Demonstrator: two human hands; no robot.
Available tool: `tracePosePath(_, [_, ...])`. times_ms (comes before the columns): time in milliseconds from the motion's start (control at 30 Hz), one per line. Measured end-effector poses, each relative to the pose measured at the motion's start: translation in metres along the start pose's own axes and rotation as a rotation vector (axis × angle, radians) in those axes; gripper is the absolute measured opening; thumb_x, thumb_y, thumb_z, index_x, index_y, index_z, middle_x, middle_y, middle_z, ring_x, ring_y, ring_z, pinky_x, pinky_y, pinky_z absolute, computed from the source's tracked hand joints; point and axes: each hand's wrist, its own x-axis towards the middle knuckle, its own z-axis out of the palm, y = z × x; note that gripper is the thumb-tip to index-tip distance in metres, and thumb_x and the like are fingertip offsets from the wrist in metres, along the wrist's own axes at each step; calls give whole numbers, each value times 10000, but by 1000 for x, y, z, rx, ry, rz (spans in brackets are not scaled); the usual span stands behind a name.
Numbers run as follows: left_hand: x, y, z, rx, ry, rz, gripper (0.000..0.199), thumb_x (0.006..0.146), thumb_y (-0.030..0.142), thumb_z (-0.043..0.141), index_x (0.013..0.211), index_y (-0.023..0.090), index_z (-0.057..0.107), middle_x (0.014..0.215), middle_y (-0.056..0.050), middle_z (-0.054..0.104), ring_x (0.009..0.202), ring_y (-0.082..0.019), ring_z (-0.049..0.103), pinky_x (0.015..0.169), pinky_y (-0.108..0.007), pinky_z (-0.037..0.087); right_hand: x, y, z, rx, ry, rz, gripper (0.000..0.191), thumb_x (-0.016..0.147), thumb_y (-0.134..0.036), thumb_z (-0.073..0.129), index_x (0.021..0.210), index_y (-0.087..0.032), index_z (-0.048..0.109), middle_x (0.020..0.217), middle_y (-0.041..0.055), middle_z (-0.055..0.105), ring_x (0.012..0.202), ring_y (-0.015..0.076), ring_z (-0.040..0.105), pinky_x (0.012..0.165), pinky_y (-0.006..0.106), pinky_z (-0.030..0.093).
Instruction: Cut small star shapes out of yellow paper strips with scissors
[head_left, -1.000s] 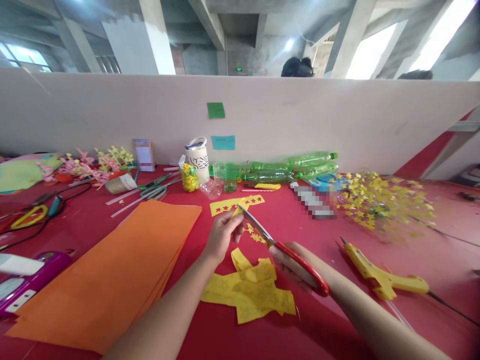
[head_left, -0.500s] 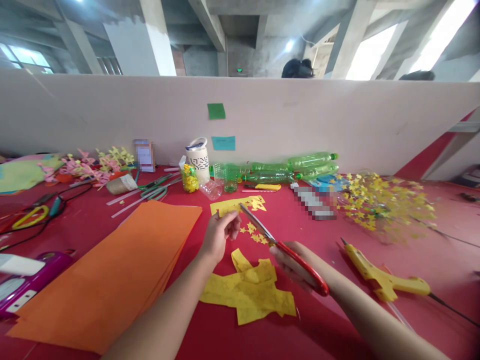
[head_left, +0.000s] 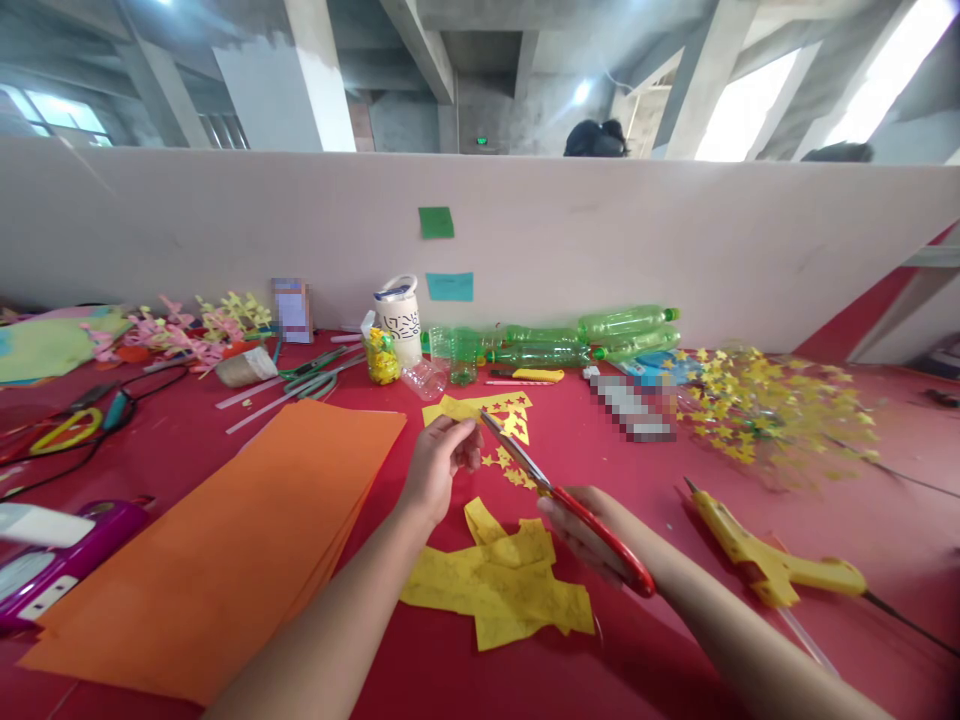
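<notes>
My left hand (head_left: 441, 468) is closed in a pinch on a yellow felt-like strip (head_left: 454, 407), whose right part has star-shaped holes. Scissors with red handles (head_left: 609, 538) are in my right hand (head_left: 589, 515), fingers wrapped about the grips. Their blades point up and left, the tips against the strip just beside my left fingertips; the blades look closed or nearly so. Beneath the blades lie small yellow stars (head_left: 510, 468) on the red table. Nearer to me, between my forearms, is a loose pile of yellow pieces (head_left: 502, 575).
Orange sheets (head_left: 225, 540) lie left of my left arm. A yellow glue gun (head_left: 765, 560) rests at right, with a yellow star bouquet (head_left: 765, 410) beyond it. Green plastic bottles (head_left: 547, 352), a white tumbler (head_left: 399, 320) and a yellow cutter knife (head_left: 536, 375) line the back near the partition.
The yellow strip has shifted and turned in my left fingers, so its star-holed part now shows right of the blades. Both hands and the scissors stay almost in place.
</notes>
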Motion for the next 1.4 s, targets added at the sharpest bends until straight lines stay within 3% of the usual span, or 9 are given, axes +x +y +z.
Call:
tracePosePath(500, [3, 2, -5, 175, -23, 82, 177, 778, 311, 618, 704, 162, 558, 603, 19, 584, 473, -78, 506, 462, -204, 372, -3, -5, -6, -136, -16, -25, 456, 844, -526, 567, 593, -193, 381, 389, -84, 379, 331, 49, 330, 359, 178, 245])
tracePosePath(967, [10, 6, -16, 169, -136, 11, 160, 746, 292, 654, 685, 153, 601, 566, 25, 586, 435, -72, 501, 434, -204, 372, 0, 7, -12, -85, -85, -30, 496, 874, -613, 456, 619, -189, 412, 378, -92, 365, 291, 45, 327, 330, 173, 218])
tracePosePath(1400, [11, 11, -19, 189, -126, -12, 215, 732, 311, 667, 626, 153, 568, 557, 18, 590, 412, -70, 496, 409, -200, 352, -4, -1, -14, -78, -95, -28, 486, 860, -555, 526, 567, -192, 388, 340, -98, 342, 265, 41, 315, 314, 172, 201])
